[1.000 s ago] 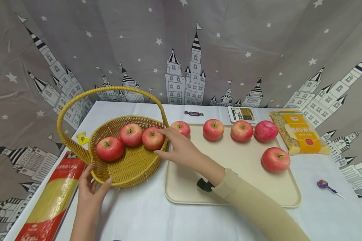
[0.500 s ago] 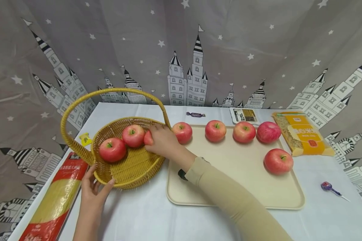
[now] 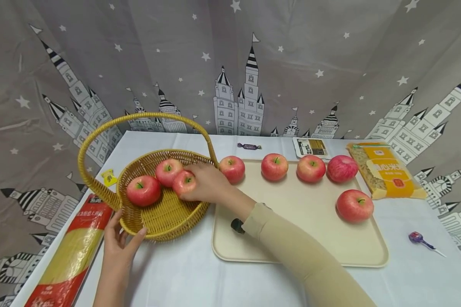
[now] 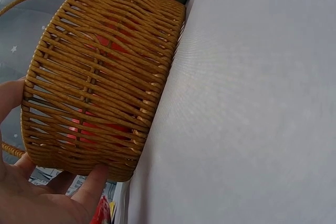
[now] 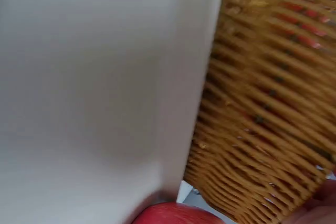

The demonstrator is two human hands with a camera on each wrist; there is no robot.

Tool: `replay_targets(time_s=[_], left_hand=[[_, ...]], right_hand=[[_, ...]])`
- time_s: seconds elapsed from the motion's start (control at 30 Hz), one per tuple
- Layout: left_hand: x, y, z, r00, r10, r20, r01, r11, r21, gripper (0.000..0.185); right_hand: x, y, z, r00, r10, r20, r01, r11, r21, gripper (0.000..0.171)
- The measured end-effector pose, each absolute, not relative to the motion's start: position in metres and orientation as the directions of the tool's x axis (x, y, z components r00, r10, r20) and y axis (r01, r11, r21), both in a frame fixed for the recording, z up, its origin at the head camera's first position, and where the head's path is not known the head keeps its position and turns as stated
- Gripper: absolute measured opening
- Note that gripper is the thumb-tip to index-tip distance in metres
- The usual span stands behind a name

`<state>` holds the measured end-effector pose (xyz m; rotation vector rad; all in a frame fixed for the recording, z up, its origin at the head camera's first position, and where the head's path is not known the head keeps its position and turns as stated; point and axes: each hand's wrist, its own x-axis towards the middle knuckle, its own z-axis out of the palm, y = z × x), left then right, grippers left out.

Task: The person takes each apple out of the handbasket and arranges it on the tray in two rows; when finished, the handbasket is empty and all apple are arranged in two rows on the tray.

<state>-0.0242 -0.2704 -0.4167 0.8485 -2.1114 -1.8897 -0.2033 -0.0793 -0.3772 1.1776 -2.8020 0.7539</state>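
Note:
A yellow wicker basket [image 3: 169, 232] with a tall arched handle stands at the left of the table. My left hand [image 3: 117, 251] holds its near left side, with the thumb and fingers spread against the weave [image 4: 100, 77]. Inside lie a left apple [image 3: 143, 190], a middle apple [image 3: 169, 172] and a right apple [image 3: 183, 182]. My right hand [image 3: 209, 183] reaches over the basket's right rim and grips the right apple, fingers behind and thumb in front. The palm covers that apple's right side. In the right wrist view the hand [image 5: 317, 211] shows only at the corner.
Right of the basket lies a beige tray [image 3: 299, 251] with several apples [image 3: 274, 166] along its far and right edges. Around them are a noodle packet [image 3: 69, 251], a yellow wrapped candy [image 3: 108, 177], a purple candy [image 3: 249, 146], a small sachet [image 3: 311, 147], an orange bag [image 3: 388, 170] and a lollipop [image 3: 418, 239].
My right hand has moved left into the basket and closed round the right apple, which has shifted left and nearer, against the middle apple. The left hand stays on the basket.

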Motion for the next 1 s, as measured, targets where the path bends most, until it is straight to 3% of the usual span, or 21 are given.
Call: replay_targets(time_s=[0.2, 0.4, 0.57, 0.73, 0.87, 1.0], left_hand=[[-0.024, -0.274, -0.420, -0.824, -0.515, -0.237, -0.284, 0.014, 0.959, 0.087], [-0.027, -0.280, -0.429, -0.818, -0.521, -0.245, -0.300, 0.021, 0.954, 0.089], [-0.026, -0.275, -0.422, -0.821, -0.508, -0.260, -0.300, -0.005, 0.954, 0.088], [-0.025, -0.271, -0.412, -0.824, -0.495, -0.276, -0.305, -0.023, 0.952, 0.087], [-0.026, -0.272, -0.414, -0.817, -0.500, -0.288, -0.316, -0.030, 0.948, 0.088], [-0.030, -0.280, -0.433, -0.818, -0.508, -0.270, -0.304, -0.018, 0.953, 0.089]], right_hand=[[-0.182, -0.045, -0.352, -0.729, -0.614, 0.303, -0.645, 0.467, -0.605, 0.069], [-0.161, 0.021, -0.346, -0.759, -0.544, 0.356, -0.621, 0.443, -0.646, 0.072], [-0.158, 0.099, -0.363, -0.837, -0.471, 0.280, -0.534, 0.589, -0.607, 0.076], [-0.161, 0.169, -0.381, -0.929, -0.352, 0.112, -0.344, 0.716, -0.607, 0.077], [-0.163, 0.201, -0.392, -0.951, -0.307, 0.019, -0.260, 0.769, -0.583, 0.079], [-0.163, 0.211, -0.398, -0.949, -0.315, 0.013, -0.266, 0.780, -0.566, 0.076]])
